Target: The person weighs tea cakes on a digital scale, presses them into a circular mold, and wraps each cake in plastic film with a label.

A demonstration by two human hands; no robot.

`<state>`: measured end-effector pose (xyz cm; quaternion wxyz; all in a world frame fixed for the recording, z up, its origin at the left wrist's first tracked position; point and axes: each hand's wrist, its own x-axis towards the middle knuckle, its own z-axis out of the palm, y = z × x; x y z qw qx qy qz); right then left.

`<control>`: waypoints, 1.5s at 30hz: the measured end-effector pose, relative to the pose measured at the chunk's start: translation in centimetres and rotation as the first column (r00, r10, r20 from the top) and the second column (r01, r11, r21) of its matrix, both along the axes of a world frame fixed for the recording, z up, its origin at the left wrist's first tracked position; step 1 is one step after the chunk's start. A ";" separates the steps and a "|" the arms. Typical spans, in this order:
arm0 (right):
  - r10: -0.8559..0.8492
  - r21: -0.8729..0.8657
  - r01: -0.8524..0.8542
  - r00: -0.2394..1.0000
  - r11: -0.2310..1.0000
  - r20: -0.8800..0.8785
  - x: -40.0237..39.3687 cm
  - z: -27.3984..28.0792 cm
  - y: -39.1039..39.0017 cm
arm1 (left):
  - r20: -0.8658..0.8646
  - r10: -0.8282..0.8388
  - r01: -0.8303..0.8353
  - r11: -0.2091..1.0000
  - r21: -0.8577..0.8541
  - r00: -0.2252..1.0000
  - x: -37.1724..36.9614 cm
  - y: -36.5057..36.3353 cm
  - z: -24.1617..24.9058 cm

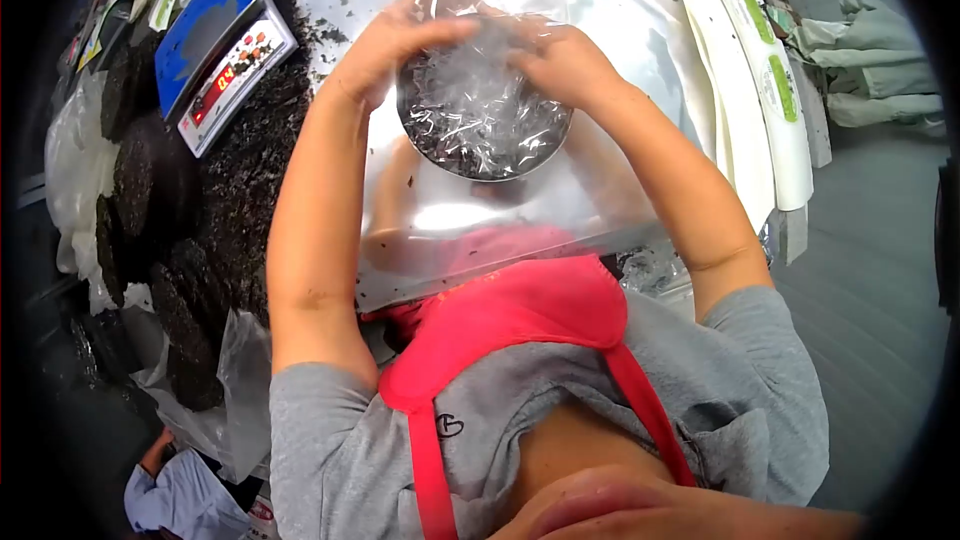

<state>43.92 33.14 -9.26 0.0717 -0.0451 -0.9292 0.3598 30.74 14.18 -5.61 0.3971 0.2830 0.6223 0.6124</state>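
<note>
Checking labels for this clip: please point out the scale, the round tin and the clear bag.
scale (205, 25), head view, on its blue weighing platform.
round tin (480, 172), head view, on its lower metal rim.
clear bag (470, 90), head view, on the crinkled plastic over the dark leaves.

The round metal tin (487, 155) had a dull grey rim and held coarse, matt dark loose leaf under a crinkled, glossy sheet of clear plastic film (470, 90) pressed by both hands. The worktop (640, 60) was smooth, shiny sheet metal that mirrored the arms. The blue-topped weighing scale (222, 45) looked like smooth plastic, and the red apron (520, 315) was soft matt cloth.
</note>
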 end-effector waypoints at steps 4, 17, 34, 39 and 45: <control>-0.038 0.097 0.012 0.963 0.995 0.266 -1.2 -0.4 1.1 | -0.877 -0.039 -0.051 0.996 -0.072 0.479 2.9 -0.3 -1.8; 0.260 0.020 -0.260 0.949 0.965 -0.180 4.2 2.0 -0.6 | -0.952 -0.127 -0.161 0.971 -0.177 0.278 6.9 -0.2 -3.8; 0.031 0.082 -0.022 0.993 0.996 -0.116 5.2 -0.8 -1.0 | -0.955 -0.112 -0.293 0.936 -0.194 0.276 10.9 -1.3 -3.2; -0.018 0.366 0.075 0.987 0.928 -0.158 5.5 -1.2 -2.9 | -0.945 -0.239 -0.346 0.887 -0.307 0.225 11.0 -0.4 -4.3; -0.158 -0.059 0.148 0.963 0.987 -0.220 6.9 -1.7 -0.5 | -0.862 -0.430 -0.336 0.797 -0.502 0.267 10.7 -0.4 -3.1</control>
